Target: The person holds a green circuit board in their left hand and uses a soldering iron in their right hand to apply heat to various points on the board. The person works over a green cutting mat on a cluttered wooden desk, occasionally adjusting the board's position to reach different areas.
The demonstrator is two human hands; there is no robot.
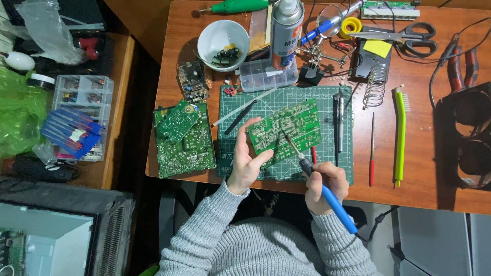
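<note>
My left hand [244, 161] grips the near left edge of a green circuit board [286, 130], holding it solder side up over the green cutting mat [335, 168]. A blue-handled soldering iron [327, 197] is clasped in my right hand [325, 184]; its thin metal tip rests on the middle of the board. Both sleeves are grey knit.
Two more green circuit boards [181, 138] lie left of the mat. A white bowl [222, 43] of small parts, a spray can [285, 33], a clear parts box [266, 76], scissors [409, 38], a green brush [400, 135], tweezers [338, 120] and pliers [460, 66] crowd the wooden table [424, 189].
</note>
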